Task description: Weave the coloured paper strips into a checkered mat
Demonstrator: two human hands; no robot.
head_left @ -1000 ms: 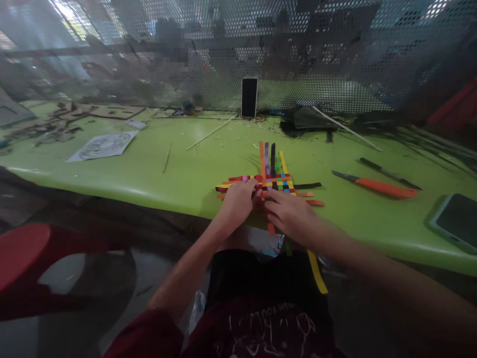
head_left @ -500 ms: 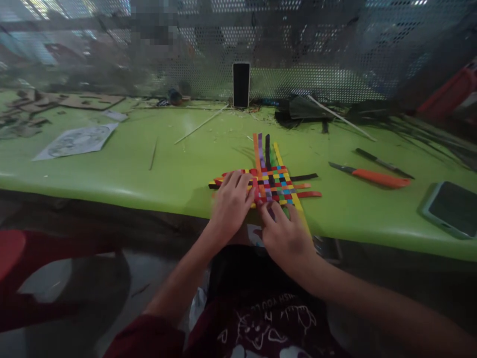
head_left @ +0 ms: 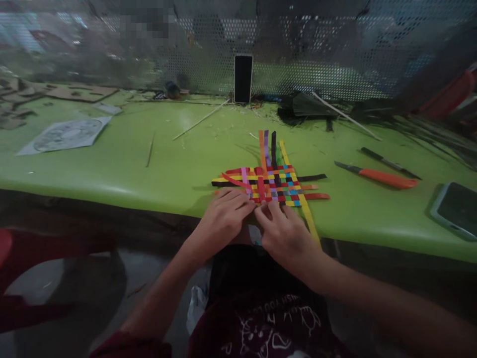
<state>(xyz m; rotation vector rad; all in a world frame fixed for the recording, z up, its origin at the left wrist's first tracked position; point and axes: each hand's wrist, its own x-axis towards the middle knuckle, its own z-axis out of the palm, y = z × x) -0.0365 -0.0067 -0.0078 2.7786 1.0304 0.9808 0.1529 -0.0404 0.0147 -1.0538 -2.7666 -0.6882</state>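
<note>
A mat of woven coloured strips (head_left: 285,184) lies at the near edge of a green table (head_left: 179,171), its loose ends sticking out on several sides and a yellow one hanging past the rim. To its right lie an orange-handled knife (head_left: 387,179), a dark, slim blade (head_left: 389,162) just behind it, and, near the table edge, a flat smartphone (head_left: 455,210). Another phone (head_left: 243,79) stands upright at the back, against a perforated metal screen (head_left: 208,49). A printed sheet (head_left: 67,135) and cardboard pieces (head_left: 80,93) lie well apart on the left. The person's left hand (head_left: 227,211) rests at the mat's near left edge, fingers together; the right hand (head_left: 285,226) touches the near edge, fingers bent. Whether either pinches a strip cannot be told.
</note>
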